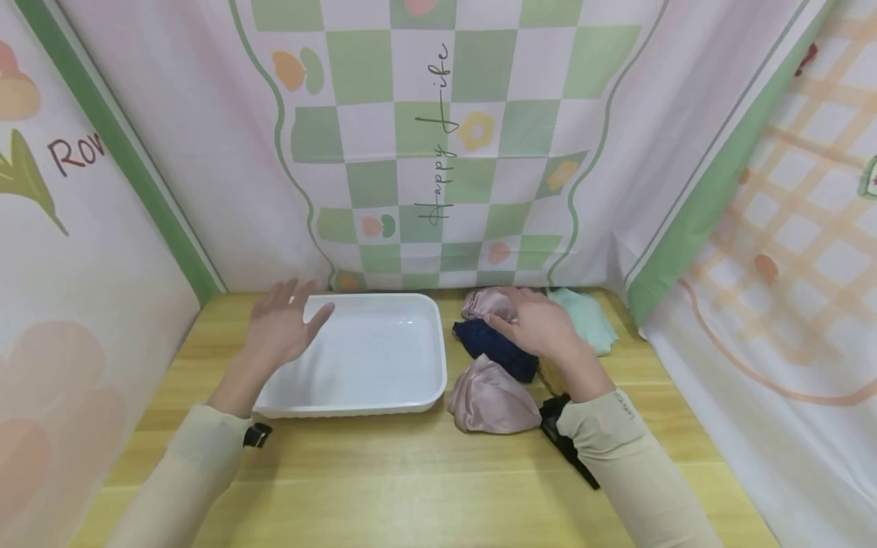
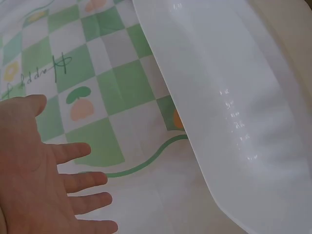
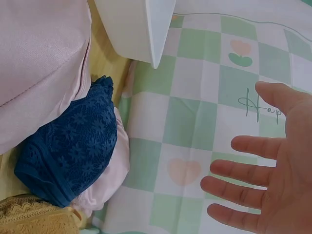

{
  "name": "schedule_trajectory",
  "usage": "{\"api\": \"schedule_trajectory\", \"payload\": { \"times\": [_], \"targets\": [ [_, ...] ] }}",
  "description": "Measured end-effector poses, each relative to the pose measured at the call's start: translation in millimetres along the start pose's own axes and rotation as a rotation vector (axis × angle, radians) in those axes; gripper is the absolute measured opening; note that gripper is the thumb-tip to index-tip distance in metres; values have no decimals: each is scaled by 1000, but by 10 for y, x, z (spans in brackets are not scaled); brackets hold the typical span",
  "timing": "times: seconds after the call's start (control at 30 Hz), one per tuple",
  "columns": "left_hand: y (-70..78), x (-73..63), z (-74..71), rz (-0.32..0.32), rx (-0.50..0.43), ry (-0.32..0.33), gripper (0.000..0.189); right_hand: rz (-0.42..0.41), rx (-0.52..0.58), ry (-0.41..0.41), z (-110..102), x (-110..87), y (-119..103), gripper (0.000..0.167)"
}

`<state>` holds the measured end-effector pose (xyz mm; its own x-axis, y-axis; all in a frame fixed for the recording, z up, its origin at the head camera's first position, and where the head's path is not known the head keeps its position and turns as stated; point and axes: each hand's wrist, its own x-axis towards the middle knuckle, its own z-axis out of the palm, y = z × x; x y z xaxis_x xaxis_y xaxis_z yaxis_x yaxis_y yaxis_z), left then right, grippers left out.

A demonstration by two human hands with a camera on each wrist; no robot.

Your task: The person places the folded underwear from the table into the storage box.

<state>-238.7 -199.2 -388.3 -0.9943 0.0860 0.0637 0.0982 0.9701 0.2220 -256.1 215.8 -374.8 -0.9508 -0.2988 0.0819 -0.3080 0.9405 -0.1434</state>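
If 12 o'clock points straight away from the person, left sleeve comes in from 7 and right sleeve from 5, over a wood-grain table. Nearest item is the black piece, partly under the right cuff, at 4 o'clock of the near pink satin piece. White tray sits flat, a rectangle with rounded corners; fabric pile is at its 3. Navy lace piece is at 12 of the near pink one, touching it. Mustard piece at navy's 4, mostly hidden by the right arm; wrist view shows textured fabric. Left hand is at the tray's 10, fingers straight and spread, thumb out, nothing held; left wrist view shows a gap to the tray. Right hand is at navy's 2, above the pile, fingers extended and fanned, nothing held; right wrist view shows fingers clear of the fabrics. Far pink piece at navy's 12, mint piece at its 2, both partly covered by the right hand in head view. Behind at 12: checkered curtain, green/white, lettered "Happy Life".
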Motion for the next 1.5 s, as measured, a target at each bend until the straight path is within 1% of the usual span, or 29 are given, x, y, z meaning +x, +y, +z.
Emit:
{"api": "schedule_trajectory", "payload": {
  "times": [0.13,0.33,0.47,0.57,0.7,0.9,1.03,1.27,1.5],
  "targets": [
    [-18,-6,0,7,7,8,84,0,0,-8,-6,-27,-6,74],
    [-61,-25,7,31,10,38,78,-5,-3,-27,23,-56,-15,70],
    [-81,-17,20,38,26,40,79,-8,21,-25,40,-85,-14,69],
    [-109,-19,30,36,28,55,77,-17,35,-22,54,-100,-4,68],
    [-135,-31,36,36,19,74,75,-17,46,-28,86,-111,28,67],
    [-165,-44,54,37,5,94,75,4,91,-74,133,-142,58,66],
    [-180,-58,57,37,-18,108,75,6,106,-88,160,-164,77,67],
    [-219,-89,42,8,-38,87,77,-2,96,-96,178,-199,103,66],
    [-263,-107,37,-4,-43,68,79,-3,105,-96,178,-228,88,62]
  ]
}}
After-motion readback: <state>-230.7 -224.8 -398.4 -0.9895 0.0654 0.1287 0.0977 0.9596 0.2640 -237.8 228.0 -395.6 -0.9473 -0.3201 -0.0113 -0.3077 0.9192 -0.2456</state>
